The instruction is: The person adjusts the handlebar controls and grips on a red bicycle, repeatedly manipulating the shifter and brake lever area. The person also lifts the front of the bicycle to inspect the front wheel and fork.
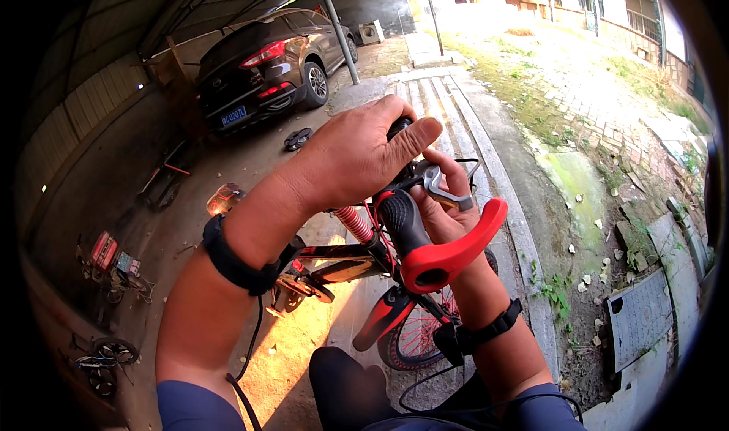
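A bicycle stands in front of me, with its black handlebar grip (402, 217) and a curved red bar end (459, 252) turned toward me. My right hand (453, 217) is closed around the silver brake lever (439, 186), the thumb beside its pivot and the fingers behind it. Just above, my left hand (364, 151) is curled with its thumb extended. A dark rounded piece (399, 127) shows between that thumb and the forefinger; its kind is unclear. Below the hands are the red spring (354, 222) and a wheel with red spokes (414, 340).
A dark car (281, 59) is parked under the shelter, past a metal post (338, 28). At the left stand a red machine (106, 256) and a small bike (106, 363). Concrete slabs (642, 317) lie at the right. Cables run from black straps (239, 260) on my forearms.
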A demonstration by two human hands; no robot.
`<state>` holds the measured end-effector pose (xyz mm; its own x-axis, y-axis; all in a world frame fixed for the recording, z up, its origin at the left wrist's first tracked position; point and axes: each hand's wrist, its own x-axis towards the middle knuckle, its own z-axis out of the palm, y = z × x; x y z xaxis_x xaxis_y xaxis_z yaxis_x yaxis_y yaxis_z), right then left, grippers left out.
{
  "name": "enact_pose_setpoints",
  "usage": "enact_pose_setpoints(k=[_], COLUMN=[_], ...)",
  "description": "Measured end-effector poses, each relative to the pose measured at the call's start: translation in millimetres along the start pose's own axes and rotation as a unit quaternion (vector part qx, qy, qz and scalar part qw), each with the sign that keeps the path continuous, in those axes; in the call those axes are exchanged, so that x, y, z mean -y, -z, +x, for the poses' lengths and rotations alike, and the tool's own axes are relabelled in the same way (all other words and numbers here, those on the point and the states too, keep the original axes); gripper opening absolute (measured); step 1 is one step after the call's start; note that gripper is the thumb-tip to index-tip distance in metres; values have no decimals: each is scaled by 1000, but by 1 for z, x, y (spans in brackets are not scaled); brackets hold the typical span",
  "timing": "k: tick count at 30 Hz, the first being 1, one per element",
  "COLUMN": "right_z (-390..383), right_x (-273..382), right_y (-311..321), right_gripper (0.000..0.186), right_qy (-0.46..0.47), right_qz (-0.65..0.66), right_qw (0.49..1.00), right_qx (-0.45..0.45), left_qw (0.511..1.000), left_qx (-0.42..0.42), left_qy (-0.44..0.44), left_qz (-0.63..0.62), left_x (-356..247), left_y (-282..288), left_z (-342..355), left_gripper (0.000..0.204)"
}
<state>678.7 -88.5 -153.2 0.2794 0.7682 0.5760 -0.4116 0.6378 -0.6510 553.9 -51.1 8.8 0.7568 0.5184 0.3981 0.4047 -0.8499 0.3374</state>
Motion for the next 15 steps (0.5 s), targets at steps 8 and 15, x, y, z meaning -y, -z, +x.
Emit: enact_pose_setpoints(k=[8, 15], right_z=[-6, -6], right_x=[5, 8], right_y=[-5, -12], right_gripper=[56, 54], right_qy=[-7, -10], right_qz=[-9, 5], right_qw=[1000, 999], right_qx=[-14, -35], left_qw=[988, 967], left_qx=[-94, -133], left_qy=[-109, -215], left_qz=[60, 43], left_x=[15, 30], left_y=[-12, -15], left_z=[0, 5], left_gripper=[31, 21])
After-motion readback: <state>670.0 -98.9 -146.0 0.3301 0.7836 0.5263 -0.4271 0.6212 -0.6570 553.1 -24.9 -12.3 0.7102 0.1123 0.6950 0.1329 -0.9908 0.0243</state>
